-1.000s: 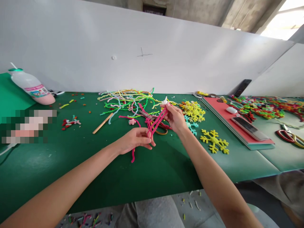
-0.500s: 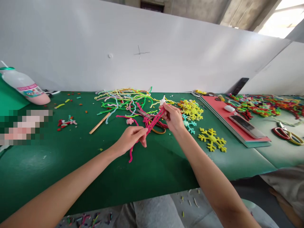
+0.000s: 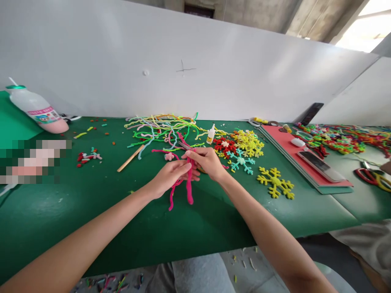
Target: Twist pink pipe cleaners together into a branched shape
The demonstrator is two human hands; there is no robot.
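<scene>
Left grip [image 3: 168, 177] and right grip [image 3: 208, 163], fingertip pinch on pink strands [image 3: 190, 189], ends below.

The bundle of pink strands [image 3: 190, 188] is vivid magenta and fuzzy, its lengths gathered side by side and pinched near the top. The strands lie so close together that their number cannot be told. Below the grip the bundle drops almost straight toward the near edge of the bench [image 3: 137, 236], narrow at first, then thicker, finishing in a blunt, rounded tip. That tip sits roughly midway between the bench's far and near edges; whether it touches the surface cannot be told. The upper part is largely covered, with only short magenta stretches showing. No twist or knot can be made out in the visible length, which looks smooth and even in colour.
</scene>
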